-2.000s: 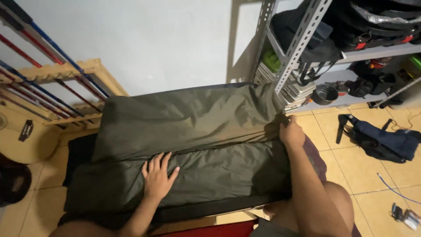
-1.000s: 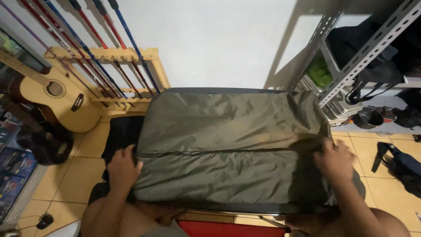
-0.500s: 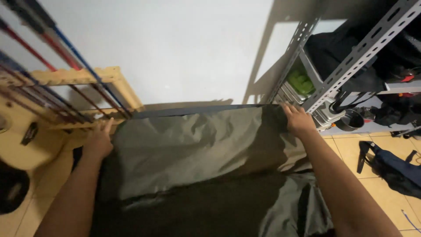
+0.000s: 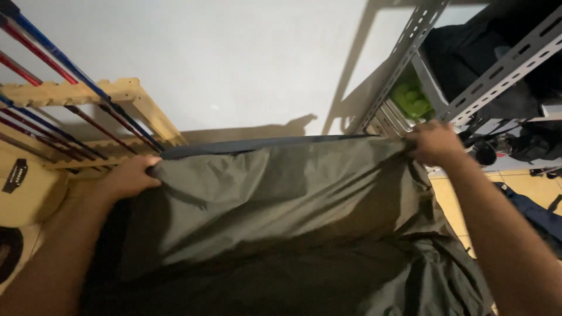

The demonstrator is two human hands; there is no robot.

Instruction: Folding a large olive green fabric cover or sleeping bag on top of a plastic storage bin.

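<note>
A small dark rectangular label [image 4: 14,175] sits at nine o'clock, on the pale guitar body. No packages, signs or screens show.

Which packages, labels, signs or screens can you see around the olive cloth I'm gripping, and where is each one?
Green lumpy package: on the grey metal shelving unit, upper right, beyond the right hand; contents unclear.
Small dark rectangular patch: on the tan acoustic guitar body, far left, beside the left hand; possibly a label or bridge.
No signs or screens in view.
</note>
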